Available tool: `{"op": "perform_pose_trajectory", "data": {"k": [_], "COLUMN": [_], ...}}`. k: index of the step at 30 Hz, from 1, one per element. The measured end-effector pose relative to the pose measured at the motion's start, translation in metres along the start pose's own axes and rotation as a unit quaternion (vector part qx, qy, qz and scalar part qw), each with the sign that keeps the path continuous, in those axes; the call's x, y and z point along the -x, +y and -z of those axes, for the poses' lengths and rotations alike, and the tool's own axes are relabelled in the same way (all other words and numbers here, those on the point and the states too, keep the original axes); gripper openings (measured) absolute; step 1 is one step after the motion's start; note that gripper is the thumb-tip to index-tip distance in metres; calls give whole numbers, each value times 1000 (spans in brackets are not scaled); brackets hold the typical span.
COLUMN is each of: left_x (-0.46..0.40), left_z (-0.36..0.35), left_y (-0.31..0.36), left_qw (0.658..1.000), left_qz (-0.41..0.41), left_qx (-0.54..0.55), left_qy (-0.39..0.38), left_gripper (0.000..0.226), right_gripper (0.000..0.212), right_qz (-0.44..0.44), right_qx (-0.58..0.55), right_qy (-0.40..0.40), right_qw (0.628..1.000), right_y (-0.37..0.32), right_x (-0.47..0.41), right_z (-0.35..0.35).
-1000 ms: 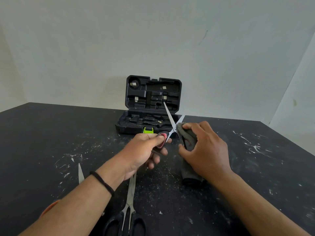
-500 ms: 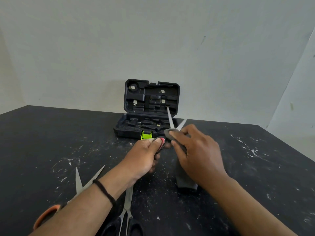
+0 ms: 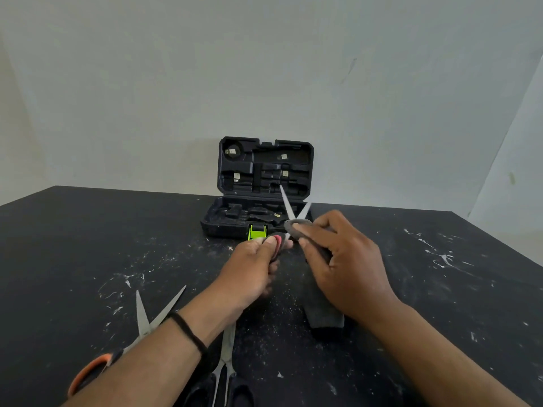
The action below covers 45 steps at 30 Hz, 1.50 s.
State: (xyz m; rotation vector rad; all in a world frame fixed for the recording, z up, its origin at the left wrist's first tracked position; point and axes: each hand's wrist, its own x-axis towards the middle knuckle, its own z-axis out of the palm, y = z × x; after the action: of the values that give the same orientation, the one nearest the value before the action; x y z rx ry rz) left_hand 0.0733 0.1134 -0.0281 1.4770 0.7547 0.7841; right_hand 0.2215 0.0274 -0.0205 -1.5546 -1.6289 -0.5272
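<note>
The left hand [image 3: 252, 268] grips the scissors [image 3: 287, 202], blades spread. The right hand [image 3: 349, 265] pinches a grey cloth [image 3: 323, 317] against them, above the table [image 3: 88, 245] middle.

Handles of the red-handled scissors [image 3: 289, 212] are mostly covered by the left hand [image 3: 252, 268]. Blade roots are masked by the dark grey pad [image 3: 323, 318], whose middle is hidden under the right hand [image 3: 346, 265]. Pad material cannot be told. The black-handled scissors [image 3: 226, 356] are cropped by the bottom edge. The orange-handled scissors [image 3: 145, 321] are partly covered by the left forearm [image 3: 164, 351]. Contents of the tool case [image 3: 264, 171] cannot be made out.
</note>
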Motion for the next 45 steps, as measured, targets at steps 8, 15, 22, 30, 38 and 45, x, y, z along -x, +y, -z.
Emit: {"op": "perform_pose_trajectory", "data": {"k": [8, 15, 22, 30, 38, 45], "left_x": [2, 3, 2, 1, 1, 1], "left_z": [-1, -3, 1, 6, 2, 1], "left_y": [-3, 0, -1, 2, 2, 6], "left_qw": [998, 996, 999, 999, 997, 995], "left_qz": [11, 29, 9, -16, -3, -9], "left_qx": [70, 76, 36, 28, 73, 93], "left_qy": [2, -30, -23, 3, 16, 45], "left_gripper": [36, 38, 31, 37, 34, 32], "right_gripper": [29, 26, 27, 22, 24, 24], "right_qz": [36, -22, -36, -31, 37, 25], "right_qx": [-22, -25, -10, -59, 26, 102], "right_qy": [-121, 17, -72, 39, -78, -100], "right_qw": [992, 999, 997, 997, 996, 989], "right_y": [-7, 6, 2, 4, 2, 6], "right_x": [4, -2, 1, 1, 2, 1], "right_z": [0, 7, -1, 2, 1, 2]}}
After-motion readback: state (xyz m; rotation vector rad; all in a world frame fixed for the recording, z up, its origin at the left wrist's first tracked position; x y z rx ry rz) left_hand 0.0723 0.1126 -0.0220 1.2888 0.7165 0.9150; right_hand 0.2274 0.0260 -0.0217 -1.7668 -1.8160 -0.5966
